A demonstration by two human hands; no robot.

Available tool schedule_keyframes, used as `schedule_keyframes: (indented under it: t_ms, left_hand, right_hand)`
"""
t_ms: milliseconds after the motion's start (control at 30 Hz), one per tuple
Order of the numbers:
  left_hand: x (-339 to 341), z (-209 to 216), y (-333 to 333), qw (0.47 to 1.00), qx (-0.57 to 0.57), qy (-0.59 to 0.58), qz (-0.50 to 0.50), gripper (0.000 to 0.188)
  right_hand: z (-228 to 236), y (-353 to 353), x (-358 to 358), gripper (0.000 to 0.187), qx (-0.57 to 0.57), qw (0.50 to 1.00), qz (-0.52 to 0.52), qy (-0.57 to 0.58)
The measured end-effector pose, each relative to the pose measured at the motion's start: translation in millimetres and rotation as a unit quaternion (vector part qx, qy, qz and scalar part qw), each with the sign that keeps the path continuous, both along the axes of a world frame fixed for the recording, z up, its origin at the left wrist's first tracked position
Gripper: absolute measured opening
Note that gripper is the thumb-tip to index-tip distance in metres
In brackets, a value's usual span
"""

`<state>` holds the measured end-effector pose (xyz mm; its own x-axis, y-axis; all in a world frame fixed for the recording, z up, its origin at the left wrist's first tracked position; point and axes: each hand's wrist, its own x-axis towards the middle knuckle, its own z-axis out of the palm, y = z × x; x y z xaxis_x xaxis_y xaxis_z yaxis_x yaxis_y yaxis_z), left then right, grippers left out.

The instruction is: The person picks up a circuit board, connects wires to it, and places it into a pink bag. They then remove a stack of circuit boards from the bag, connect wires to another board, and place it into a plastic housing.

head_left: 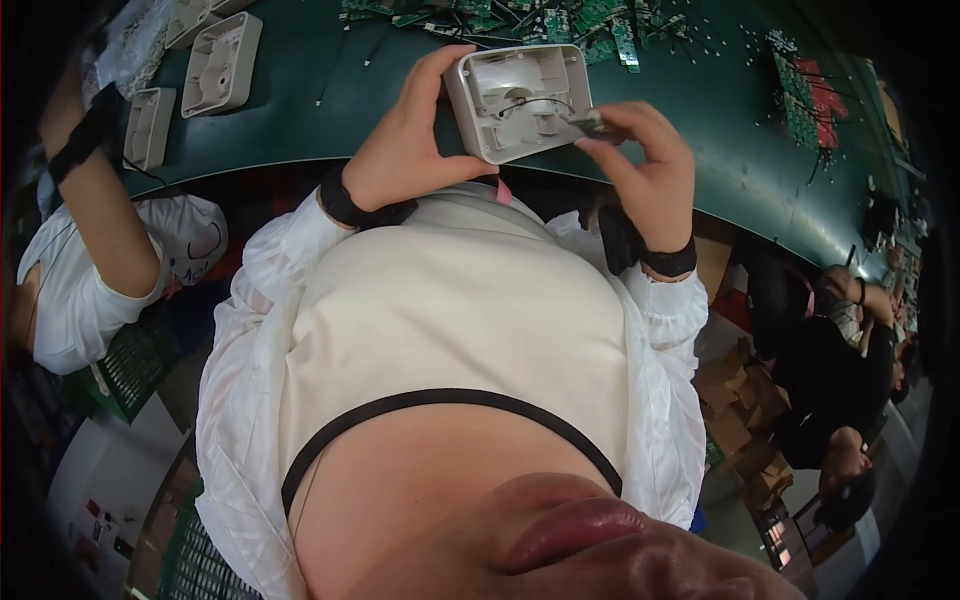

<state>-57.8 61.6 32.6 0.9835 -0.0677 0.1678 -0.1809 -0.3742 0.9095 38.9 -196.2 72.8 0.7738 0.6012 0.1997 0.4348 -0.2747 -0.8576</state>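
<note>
A white plastic housing (521,142) is tilted at the near edge of the green table, its hollow inside facing me. My left hand (405,160) grips it by its left side, thumb at the lower corner and fingers at the upper one. Inside lies a pale round part (505,80) with a thin dark wire running to the right. At the housing's right edge, my right hand (650,165) pinches a small circuit board (588,124) between thumb and fingertips. The fingers cover part of that board.
Loose green circuit boards (625,45) with wires are heaped at the table's far side. More boards (795,100) and a red piece (825,95) lie right. White housings (222,65) stand left, near a co-worker's arm (95,200). Other people (835,370) sit at right.
</note>
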Motion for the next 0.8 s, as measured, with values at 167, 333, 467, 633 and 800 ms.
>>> schedule_keyframes:
  t_ms: [167,333,467,633,800]
  left_hand:
    - [-3.4,-6.0,-5.0,0.997,-0.076,0.011,-0.004,0.105]
    - [-8.0,1.8,-3.3,0.998,-0.057,0.007,0.006,0.103]
    - [-9.6,-0.7,-3.2,0.994,-0.106,0.021,0.001,0.102]
    - [-9.5,0.3,4.0,0.988,-0.142,0.063,0.021,0.101]
    - [-12.3,0.4,8.9,0.966,-0.224,0.128,0.029,0.104]
  right_hand:
    - [9.7,17.5,-9.3,0.028,-0.022,0.994,0.105,0.028]
    - [1.2,16.7,-11.9,0.028,-0.04,0.989,0.142,-0.01]
    - [-1.0,20.0,-18.3,0.031,-0.053,0.985,0.155,-0.048]
    - [-10.0,25.0,-18.7,0.037,-0.069,0.974,0.16,-0.147]
    - [-6.6,36.0,-18.8,0.034,-0.081,0.957,0.176,-0.216]
